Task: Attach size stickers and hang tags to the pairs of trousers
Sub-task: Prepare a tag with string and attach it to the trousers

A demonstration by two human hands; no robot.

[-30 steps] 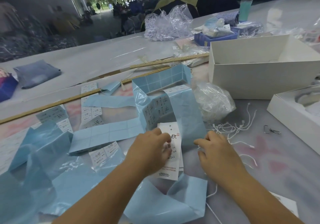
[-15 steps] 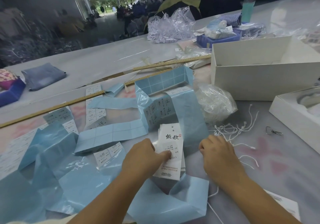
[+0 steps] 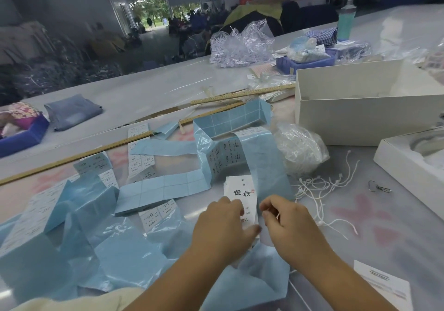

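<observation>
Small stack of white hang tags with black characters lies near the table edge, just under both hands.
The left hand presses the stack with fairly straight fingers; the right hand pinches something small and pale, perhaps a sticker. Risk: it could land crooked or the stack could skid on the glossy blue backing strips. What the large white cardboard box holds is hidden; the blue plastic tray holds bagged items.
</observation>
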